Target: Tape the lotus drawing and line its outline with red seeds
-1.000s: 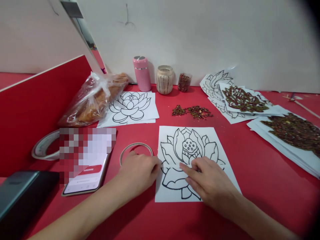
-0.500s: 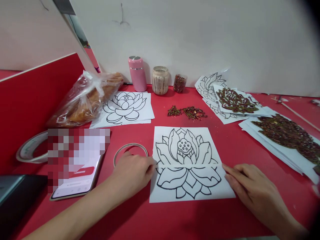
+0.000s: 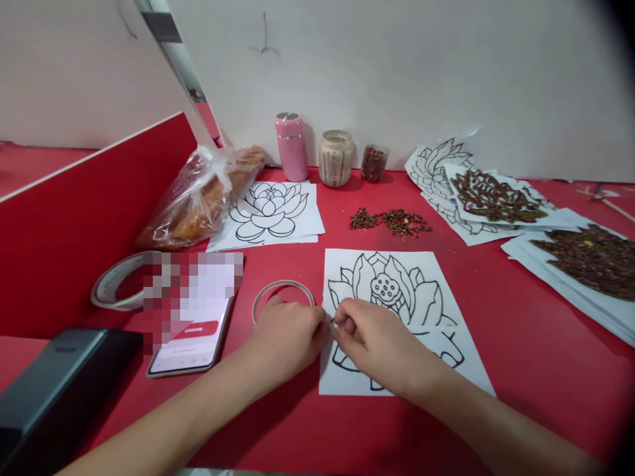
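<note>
As the left hand (image 3: 290,336) clasps the tape roll (image 3: 283,283), I can't tell if the right hand (image 3: 376,338), nine o'clock on the drawing (image 3: 403,291), grips too.

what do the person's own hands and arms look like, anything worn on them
The left hand and right hand are ungloved. Both forearms are bare as far as they show, with no sleeve, watch or bracelet in sight. No ring shows, though parts of both hands are hidden.
</note>
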A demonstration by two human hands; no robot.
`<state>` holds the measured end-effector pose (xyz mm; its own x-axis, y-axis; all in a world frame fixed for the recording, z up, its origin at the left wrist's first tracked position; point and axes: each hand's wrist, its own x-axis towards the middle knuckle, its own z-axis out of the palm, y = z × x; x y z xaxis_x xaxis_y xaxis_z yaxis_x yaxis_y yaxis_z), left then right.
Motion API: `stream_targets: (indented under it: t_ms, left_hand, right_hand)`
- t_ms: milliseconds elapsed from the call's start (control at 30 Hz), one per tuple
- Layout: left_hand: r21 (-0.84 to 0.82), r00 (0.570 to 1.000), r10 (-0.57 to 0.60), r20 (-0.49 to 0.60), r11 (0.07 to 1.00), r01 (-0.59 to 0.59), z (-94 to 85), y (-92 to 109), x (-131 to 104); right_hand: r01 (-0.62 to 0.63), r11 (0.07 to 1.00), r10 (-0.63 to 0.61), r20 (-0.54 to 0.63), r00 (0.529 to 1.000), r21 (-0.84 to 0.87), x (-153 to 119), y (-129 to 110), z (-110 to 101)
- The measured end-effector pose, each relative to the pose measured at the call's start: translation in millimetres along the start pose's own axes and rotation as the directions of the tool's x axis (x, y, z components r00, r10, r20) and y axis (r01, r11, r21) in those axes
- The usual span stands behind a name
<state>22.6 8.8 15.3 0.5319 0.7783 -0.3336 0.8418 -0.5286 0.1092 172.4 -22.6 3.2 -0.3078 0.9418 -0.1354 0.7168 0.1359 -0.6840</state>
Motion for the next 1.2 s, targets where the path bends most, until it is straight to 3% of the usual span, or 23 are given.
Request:
stream_targets:
  t_ms: [200, 667, 1000, 1200]
  left_hand:
    - [-0.028, 1.000, 0.010, 0.024, 1.000, -0.010, -0.7, -3.3, -2.3]
    - [-0.025, 0.990, 0.070, -0.120, 0.997, -0.074, 8.0, -5.2, -7.2]
    - [0.015, 0.982, 0.142, -0.125, 0.990, -0.141, 10.4, -5.4, -7.6]
    - [0.048, 0.986, 0.155, -0.068, 0.987, -0.152, 9.4, -4.5, -8.3]
  right_hand:
    - [-0.075, 0.996, 0.075, 0.013, 0.997, -0.054, 9.0, 1.3, 2.2]
    - [-0.210, 0.977, 0.210, 0.026, 0.977, -0.024, 17.5, -3.7, 2.9]
    - [-0.283, 0.957, 0.287, 0.064, 0.956, -0.064, 24.7, -6.6, 2.2]
    - [-0.301, 0.949, 0.305, 0.031, 0.952, -0.093, 24.2, -11.3, 2.7]
